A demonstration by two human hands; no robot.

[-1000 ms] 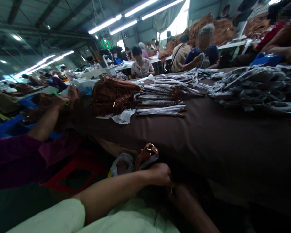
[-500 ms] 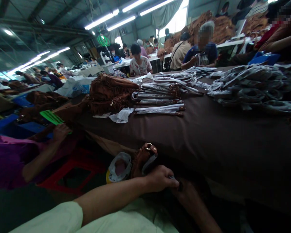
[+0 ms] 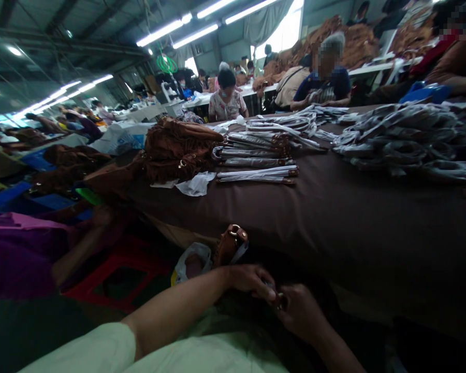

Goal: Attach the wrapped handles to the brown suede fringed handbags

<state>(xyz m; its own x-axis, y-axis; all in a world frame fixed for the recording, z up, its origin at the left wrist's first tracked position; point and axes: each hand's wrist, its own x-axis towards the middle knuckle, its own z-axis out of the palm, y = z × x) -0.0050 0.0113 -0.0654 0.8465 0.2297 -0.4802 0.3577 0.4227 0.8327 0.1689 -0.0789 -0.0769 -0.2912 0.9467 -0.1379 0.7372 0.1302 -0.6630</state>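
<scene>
A brown handbag (image 3: 226,247) rests in my lap below the table edge. A gold ring and a riveted leather tab show at its upper end, where a strap in pale wrapping (image 3: 241,252) hangs down toward my hands. My left hand (image 3: 252,281) is closed on the strap's wrapped far end. Close against it, my right hand (image 3: 301,308) pinches at a second gold ring (image 3: 281,296) on the bag. The lower part of the bag is in deep shadow and hidden by my forearm.
The dark table (image 3: 353,217) carries brown fringed bags (image 3: 178,147), a row of wrapped straps (image 3: 256,175) and a large strap heap (image 3: 407,137). At left, a co-worker's purple sleeve (image 3: 19,254) and a red stool (image 3: 112,272). A plastic-lined bin (image 3: 192,259) stands beside my arm.
My right hand has risen, and a gold ring now shows between my hands. My left hand and the bag's upper end have shifted slightly left. The co-worker's green comb has turned and dropped.
</scene>
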